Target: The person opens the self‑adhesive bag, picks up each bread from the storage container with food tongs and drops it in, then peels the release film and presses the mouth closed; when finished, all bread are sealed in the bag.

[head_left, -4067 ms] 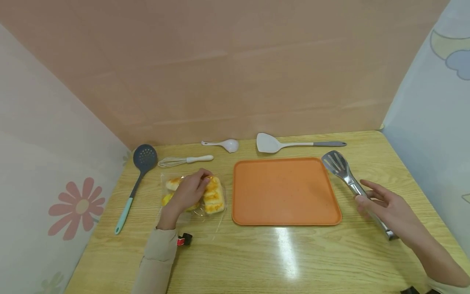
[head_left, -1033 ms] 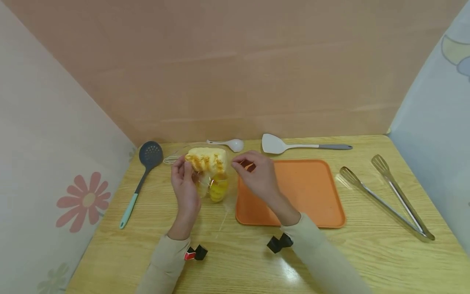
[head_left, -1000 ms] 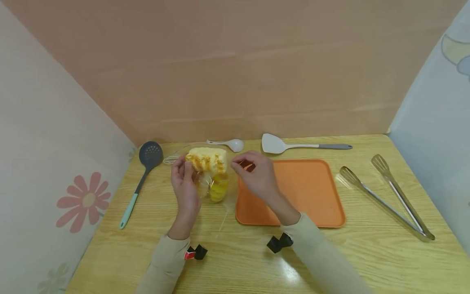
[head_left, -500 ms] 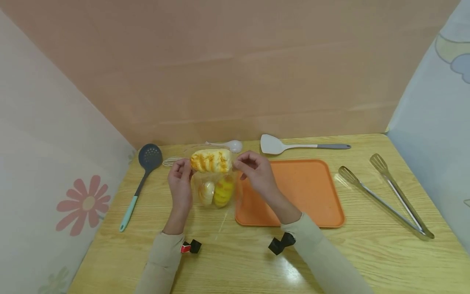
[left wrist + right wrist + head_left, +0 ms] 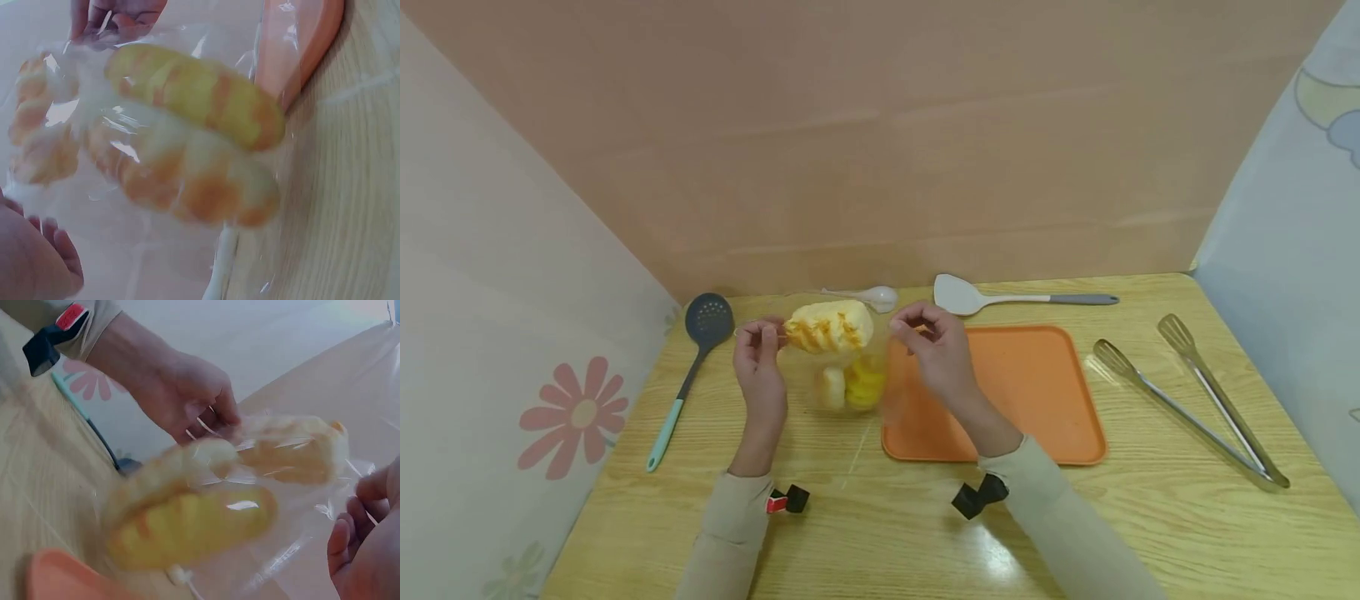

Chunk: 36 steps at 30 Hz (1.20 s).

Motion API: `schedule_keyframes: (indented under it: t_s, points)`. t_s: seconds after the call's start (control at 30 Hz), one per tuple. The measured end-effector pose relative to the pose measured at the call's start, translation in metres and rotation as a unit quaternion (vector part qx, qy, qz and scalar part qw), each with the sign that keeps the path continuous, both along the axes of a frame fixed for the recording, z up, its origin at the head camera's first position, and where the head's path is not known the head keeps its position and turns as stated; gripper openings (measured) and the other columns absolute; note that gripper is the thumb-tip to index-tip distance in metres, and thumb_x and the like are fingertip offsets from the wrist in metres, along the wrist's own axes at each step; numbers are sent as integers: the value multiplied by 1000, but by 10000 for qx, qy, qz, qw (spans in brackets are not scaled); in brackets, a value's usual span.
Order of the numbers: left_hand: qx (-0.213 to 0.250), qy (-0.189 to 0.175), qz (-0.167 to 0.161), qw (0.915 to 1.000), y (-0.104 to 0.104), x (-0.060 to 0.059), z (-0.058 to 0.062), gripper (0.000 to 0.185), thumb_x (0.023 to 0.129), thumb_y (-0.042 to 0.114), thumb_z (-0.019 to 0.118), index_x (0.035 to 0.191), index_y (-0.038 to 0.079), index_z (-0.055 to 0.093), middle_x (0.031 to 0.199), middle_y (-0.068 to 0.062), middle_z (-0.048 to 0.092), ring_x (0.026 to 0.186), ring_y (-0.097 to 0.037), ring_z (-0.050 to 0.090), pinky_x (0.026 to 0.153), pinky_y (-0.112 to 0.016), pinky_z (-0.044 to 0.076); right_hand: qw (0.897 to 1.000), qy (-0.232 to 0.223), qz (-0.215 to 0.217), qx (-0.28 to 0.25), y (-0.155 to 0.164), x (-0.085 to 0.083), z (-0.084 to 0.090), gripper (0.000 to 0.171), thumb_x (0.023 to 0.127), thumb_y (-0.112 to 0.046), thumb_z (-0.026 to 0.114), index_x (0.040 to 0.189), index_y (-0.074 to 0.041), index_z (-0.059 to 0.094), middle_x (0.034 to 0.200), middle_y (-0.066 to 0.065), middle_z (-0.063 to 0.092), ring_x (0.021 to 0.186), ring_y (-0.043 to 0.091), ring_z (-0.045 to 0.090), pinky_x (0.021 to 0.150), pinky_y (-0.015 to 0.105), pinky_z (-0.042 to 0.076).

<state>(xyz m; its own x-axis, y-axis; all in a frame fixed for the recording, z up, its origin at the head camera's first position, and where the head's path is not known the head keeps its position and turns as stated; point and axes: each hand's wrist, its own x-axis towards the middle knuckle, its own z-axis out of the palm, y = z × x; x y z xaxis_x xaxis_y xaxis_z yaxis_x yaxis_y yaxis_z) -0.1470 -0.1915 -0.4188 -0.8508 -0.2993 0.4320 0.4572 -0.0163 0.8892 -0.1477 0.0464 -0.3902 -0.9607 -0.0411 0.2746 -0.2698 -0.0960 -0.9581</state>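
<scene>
Bread bag (image 5: pixel 842 367) now stretched wider apart

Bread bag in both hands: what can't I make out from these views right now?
- Clear bag opening: head view too small, wrist views blurred; open or sealed unclear.
- Bread rolls: motion blur in both wrist views; exact count uncertain.
- Whisk: mostly hidden behind the left hand.
- Right hand fingers' pinch: film barely visible in head view.
- Orange tray: left edge veiled by the bag.
</scene>
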Motion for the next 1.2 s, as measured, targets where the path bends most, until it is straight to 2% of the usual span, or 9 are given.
schedule_keyframes:
  t_s: [0.2, 0.4, 0.5, 0.63, 0.77, 0.9, 1.03, 1.2]
  points:
    - [-121, 206, -193, 9995, 0, -1, 1, 15, 115, 1, 55, 101, 4, 61, 113, -2, 64, 109, -14, 62, 93, -23, 52, 9998, -45, 169, -23, 2, -2, -2, 7, 103, 4, 72, 100, 10, 71, 91, -5, 67, 81, 13, 58, 66, 23, 47]
    - [203, 322, -15, 9993, 1, -3, 1, 18, 115, 1, 54, 100, 7, 62, 110, -2, 65, 102, -12, 64, 93, -25, 54, 9999, 39, 134, -75, 1, 0, -1, 7, 104, 4, 70, 100, 10, 70, 90, -1, 64, 77, 14, 53, 60, 23, 41]
    - [417, 536, -60, 9977, 0, -3, 0, 16, 117, 7, 54, 102, 8, 62, 110, -3, 66, 100, -13, 66, 93, -26, 54, 9998, 29, 80, 194, 0, 1, -1, 7, 105, 1, 70, 100, 6, 70, 92, 0, 65, 81, 14, 56, 65, 23, 43]
    - [440, 816, -20, 9957, 0, -3, -2, 16, 119, 18, 53, 106, 9, 57, 111, -3, 71, 104, -18, 69, 98, -30, 55, 9984, 243, -16, 507, -2, 3, -5, 6, 105, -1, 71, 101, 4, 71, 95, 8, 67, 87, 16, 59, 73, 24, 47]
    - [478, 766, 121, 9958, 2, -2, 0, 19, 121, 19, 45, 108, 7, 52, 114, -6, 76, 111, -24, 73, 104, -34, 57, 9970, 464, -50, 623, -6, 5, -6, 6, 106, -1, 71, 102, 4, 70, 98, 15, 66, 90, 19, 60, 78, 26, 49]
    - [633, 517, 337, 9961, 5, 0, 0, 21, 123, 20, 36, 110, 9, 48, 113, -3, 81, 107, -19, 75, 101, -32, 58, 9980, 325, 79, 540, -10, 8, -5, 7, 107, -1, 67, 102, 4, 66, 100, 16, 64, 90, 18, 58, 80, 27, 49]
    - [762, 462, 635, 9940, 8, 0, -3, 19, 122, 16, 31, 112, 9, 46, 101, -3, 82, 97, -17, 76, 91, -29, 60, 9977, 60, 557, 387, -14, 11, -5, 11, 111, 0, 59, 102, 5, 61, 101, 24, 64, 88, 19, 61, 79, 30, 52]
    - [998, 534, 858, 9899, 11, -2, -6, 18, 122, 13, 29, 117, 4, 43, 85, -8, 72, 81, -18, 75, 83, -32, 62, 9922, 173, 1049, 648, -16, 12, -10, 11, 112, -1, 58, 102, 3, 60, 98, 27, 65, 89, 36, 64, 79, 30, 52]
